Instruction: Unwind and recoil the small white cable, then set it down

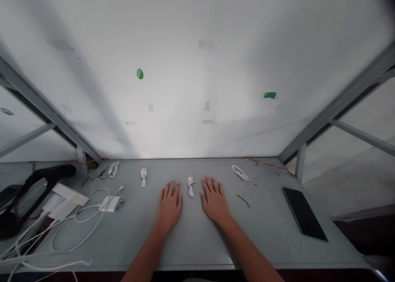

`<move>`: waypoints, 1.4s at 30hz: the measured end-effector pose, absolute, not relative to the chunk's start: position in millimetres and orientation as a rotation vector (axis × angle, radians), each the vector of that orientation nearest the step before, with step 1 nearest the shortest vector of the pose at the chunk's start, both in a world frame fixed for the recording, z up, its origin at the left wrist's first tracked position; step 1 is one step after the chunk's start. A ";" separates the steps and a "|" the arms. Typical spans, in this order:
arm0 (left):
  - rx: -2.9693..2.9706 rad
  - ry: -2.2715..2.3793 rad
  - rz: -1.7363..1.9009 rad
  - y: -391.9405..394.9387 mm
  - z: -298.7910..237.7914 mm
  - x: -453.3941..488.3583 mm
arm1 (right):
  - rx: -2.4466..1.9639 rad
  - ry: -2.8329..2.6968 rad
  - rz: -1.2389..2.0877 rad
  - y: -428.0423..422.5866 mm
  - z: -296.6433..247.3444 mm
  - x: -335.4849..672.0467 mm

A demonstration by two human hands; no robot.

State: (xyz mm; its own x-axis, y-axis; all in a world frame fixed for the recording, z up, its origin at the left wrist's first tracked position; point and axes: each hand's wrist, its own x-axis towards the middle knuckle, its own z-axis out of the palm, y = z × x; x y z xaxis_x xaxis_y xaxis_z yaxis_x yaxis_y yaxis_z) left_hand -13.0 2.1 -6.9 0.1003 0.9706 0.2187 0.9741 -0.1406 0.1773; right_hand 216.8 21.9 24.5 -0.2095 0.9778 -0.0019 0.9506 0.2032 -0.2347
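Note:
My left hand lies flat on the grey table, palm down with its fingers apart. My right hand rests the same way to its right, also holding nothing. Between the two sits a white cable bundle, bound round its middle with a dark tie; neither hand touches it. Farther left is another tied white cable bundle. A looped white cable lies beyond my right hand, and a dark twist tie lies to the right of that hand.
At the right is a dark phone. A white charger with its cable lies at the left, near white boxes and a black frame-like object. Another white cable bundle sits at the back left. A white wall stands behind.

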 end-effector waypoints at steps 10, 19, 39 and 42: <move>-2.302 -2.028 -0.441 2.2 -9.4 -13.6 | -1.869 -2.311 0.290 22.2 23.4 217.5; -2.280 -2.038 -0.432 2.2 -13.0 -12.7 | -1.878 -2.310 0.296 21.4 28.4 216.3; -2.291 -2.026 -0.493 1.7 -13.3 -11.2 | -1.845 -2.300 0.296 21.3 25.7 218.4; -2.298 -2.034 -0.476 1.7 -11.7 -10.1 | -1.847 -2.299 0.306 21.9 26.7 218.9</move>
